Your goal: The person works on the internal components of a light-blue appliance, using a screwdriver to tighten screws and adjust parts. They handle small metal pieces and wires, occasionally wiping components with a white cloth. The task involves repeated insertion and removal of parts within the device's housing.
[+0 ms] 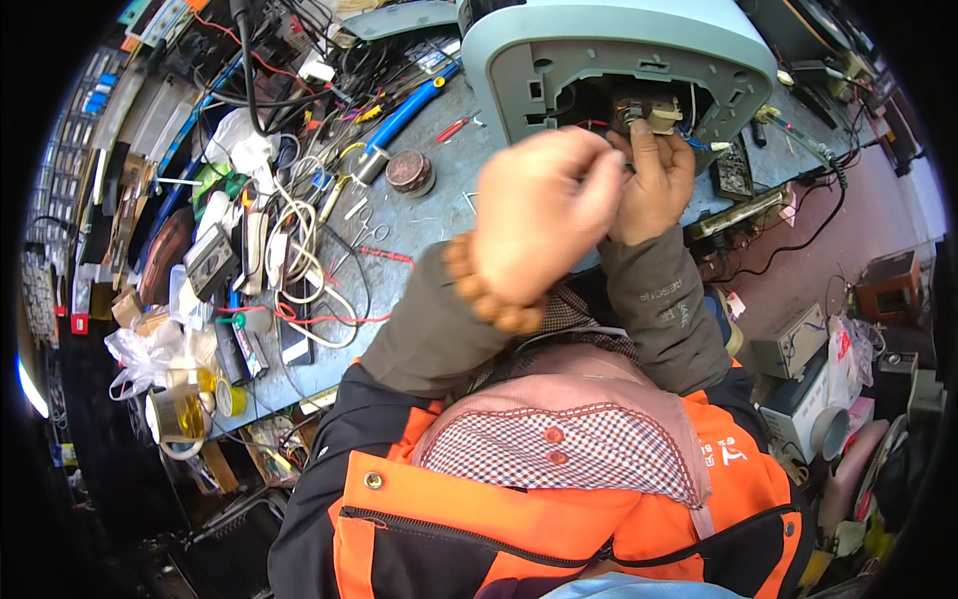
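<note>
I am working at the opening of a pale grey-green, rounded plastic casing, which sits at the far side of the blue-grey desk, right of centre, with its hollow facing me. The step in hand, as I judge it, is close handling of a small cream-and-metal component at the mouth of that hollow, with thin wires and a white plug just to its right. My right hand reaches up from the near right, thumb pointing away from me and laid against the component, fingers bent behind it; it seems to grasp the part in a pinch, though the far fingertips are hidden. My left hand, with a wooden bead bracelet at the wrist, comes across from the left, raised nearer to me and partly in front of the right one. It is blurred, its fingers curled and its thumb turned to the right; I cannot tell whether it grips anything. Both elbows are bent, the forearms converging. The next move calls, I think, for a steady right pinch, no strain on the wires, and room for the left fingers beside the casing's rim.
</note>
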Tool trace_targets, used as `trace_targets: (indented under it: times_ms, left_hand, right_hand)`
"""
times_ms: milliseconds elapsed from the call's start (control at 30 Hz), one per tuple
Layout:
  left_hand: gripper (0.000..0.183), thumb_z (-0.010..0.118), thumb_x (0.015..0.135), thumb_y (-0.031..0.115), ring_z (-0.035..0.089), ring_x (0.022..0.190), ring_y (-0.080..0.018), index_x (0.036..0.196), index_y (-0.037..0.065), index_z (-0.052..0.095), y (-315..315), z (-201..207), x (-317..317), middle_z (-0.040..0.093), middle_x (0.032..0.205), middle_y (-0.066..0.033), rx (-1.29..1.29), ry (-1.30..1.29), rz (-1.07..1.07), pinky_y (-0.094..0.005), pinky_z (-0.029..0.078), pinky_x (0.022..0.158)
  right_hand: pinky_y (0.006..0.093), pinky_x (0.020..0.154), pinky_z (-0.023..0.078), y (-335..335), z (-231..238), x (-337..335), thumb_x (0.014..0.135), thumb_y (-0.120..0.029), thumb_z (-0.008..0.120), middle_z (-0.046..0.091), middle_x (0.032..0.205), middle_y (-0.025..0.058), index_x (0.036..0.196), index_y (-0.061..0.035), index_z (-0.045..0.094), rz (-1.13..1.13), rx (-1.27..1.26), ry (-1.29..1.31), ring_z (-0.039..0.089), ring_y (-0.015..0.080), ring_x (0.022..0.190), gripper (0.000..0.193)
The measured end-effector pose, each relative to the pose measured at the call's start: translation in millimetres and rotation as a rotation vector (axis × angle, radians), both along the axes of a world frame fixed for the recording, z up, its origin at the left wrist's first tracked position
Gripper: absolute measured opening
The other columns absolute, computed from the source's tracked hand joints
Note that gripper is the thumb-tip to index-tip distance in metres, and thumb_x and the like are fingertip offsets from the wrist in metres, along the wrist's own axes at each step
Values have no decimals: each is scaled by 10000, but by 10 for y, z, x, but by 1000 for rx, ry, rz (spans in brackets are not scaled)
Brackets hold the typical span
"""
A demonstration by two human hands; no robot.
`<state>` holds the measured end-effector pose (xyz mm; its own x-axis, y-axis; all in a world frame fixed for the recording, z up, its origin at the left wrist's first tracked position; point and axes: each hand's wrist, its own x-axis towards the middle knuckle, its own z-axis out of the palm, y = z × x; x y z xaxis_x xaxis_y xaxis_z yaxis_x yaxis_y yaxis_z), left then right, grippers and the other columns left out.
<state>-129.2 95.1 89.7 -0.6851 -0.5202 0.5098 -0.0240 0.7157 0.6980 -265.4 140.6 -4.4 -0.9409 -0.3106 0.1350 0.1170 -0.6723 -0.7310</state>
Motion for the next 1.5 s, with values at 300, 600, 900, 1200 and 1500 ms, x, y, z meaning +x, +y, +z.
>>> trace_targets:
  times_ms: [300,600,900,1200,1500]
  left_hand:
    - [202,779,912,139,731,941,-431,1080,31,810,-1052,-645,767,732,1029,-191,-279,-553,161,-514,598,836]
    - [128,723,853,114,729,832,-427,793,2,739,-1183,-870,581,687,903,-201,-635,-773,113,-534,606,748]
    - [66,743,903,31,603,633,-136,883,0,688,-407,-212,590,682,729,-61,169,-361,58,-318,509,607]
    - [66,752,969,10,684,708,-92,1010,-28,717,51,-169,-320,756,863,-58,699,167,-103,-268,581,611]
    - [109,816,989,34,699,785,-73,1056,-38,769,99,-413,-514,782,880,-50,439,375,-26,-256,593,716]
  right_hand:
    - [311,651,611,-49,-25,37,1005,-140,838,754,1198,113,1322,-12,560,3,6,-12,766,228,997,441]
    - [294,638,618,-48,-16,43,1032,-162,811,782,1207,111,1309,-25,585,1,26,17,783,241,996,383]
    - [294,666,615,-32,-6,43,998,-132,849,721,1292,92,1335,-18,551,36,8,-13,753,162,970,464]
    - [286,722,601,5,-27,24,1009,-111,832,722,1294,105,1361,3,540,12,-11,74,753,165,988,472]
    - [291,755,614,-39,-49,7,999,-32,821,740,1239,123,1314,6,560,21,-101,54,744,161,980,410]
